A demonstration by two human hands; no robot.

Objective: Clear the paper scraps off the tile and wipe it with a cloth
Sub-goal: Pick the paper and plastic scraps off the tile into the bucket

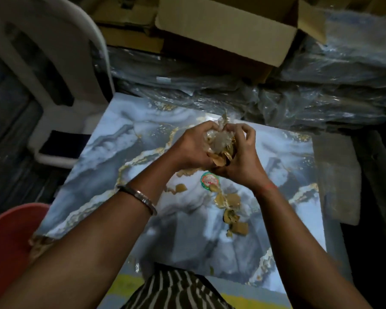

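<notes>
Head view, from the left: a red plastic tub (8, 239) sits at the lower left edge, and above it a white plastic chair (47, 63) stands beside the far left corner of the tile. The marble-patterned tile (112, 152), grey-blue with gold veins, lies flat and fills the middle of the scene.

Over its far half the left hand (193, 147), with a metal bangle (138, 198) on its wrist, curls its fingers around a crumpled wad of scraps (221, 144), brown paper mixed with clear plastic. The wad sits between the two palms, raised off the tile, with bits of it sticking out above the fingertips and below the thumbs. The right hand (242, 157) closes on the same wad from the other side, its fingers bent over the top and its thumb tucked beneath.

Under the hands, loose brown paper scraps (233, 211) lie scattered on the tile in a rough line running toward the near edge, with a round red-and-green sticker (210, 179) just below the right wrist and one scrap (180, 188) apart to the left.

Beyond the tile, an open cardboard box (227, 30) rests on plastic-wrapped packs (321, 85) that stretch to the right. A striped garment (176, 291) shows at the bottom edge.
</notes>
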